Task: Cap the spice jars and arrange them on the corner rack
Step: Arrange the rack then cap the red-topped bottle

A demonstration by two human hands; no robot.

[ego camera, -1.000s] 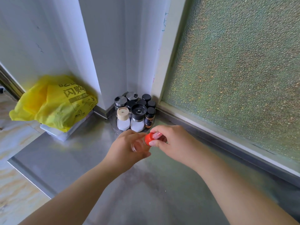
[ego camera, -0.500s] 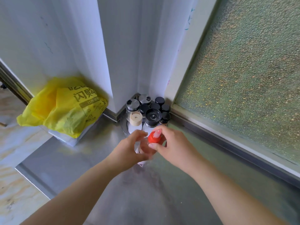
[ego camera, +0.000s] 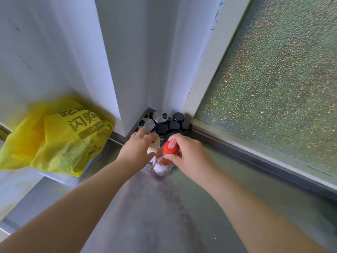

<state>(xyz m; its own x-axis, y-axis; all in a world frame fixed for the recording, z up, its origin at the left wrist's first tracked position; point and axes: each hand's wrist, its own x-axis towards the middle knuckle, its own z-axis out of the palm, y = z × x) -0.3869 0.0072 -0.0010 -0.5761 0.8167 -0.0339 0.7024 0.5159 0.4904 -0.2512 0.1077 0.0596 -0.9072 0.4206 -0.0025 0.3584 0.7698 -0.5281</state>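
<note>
Spice jar (ego camera: pixel 161 162): clear, red-capped, stood on the steel table (ego camera: pixel 155 216) just in front of the corner cluster.
Right hand (ego camera: pixel 187 154): fingers curled round the jar's neck, thumb below the red cap (ego camera: pixel 169 147).
Left hand (ego camera: pixel 138 150): fingers closed on a cream-lidded jar (ego camera: pixel 152 149) beside it, mostly hidden.
Corner: black-lidded jars (ego camera: pixel 174 125) and two silver-lidded jars (ego camera: pixel 146 123) crowded against the wall; the rack beneath could not be made out.
Left side: yellow plastic bag (ego camera: pixel 60 136).
Right side: frosted window (ego camera: pixel 273 79).
</note>
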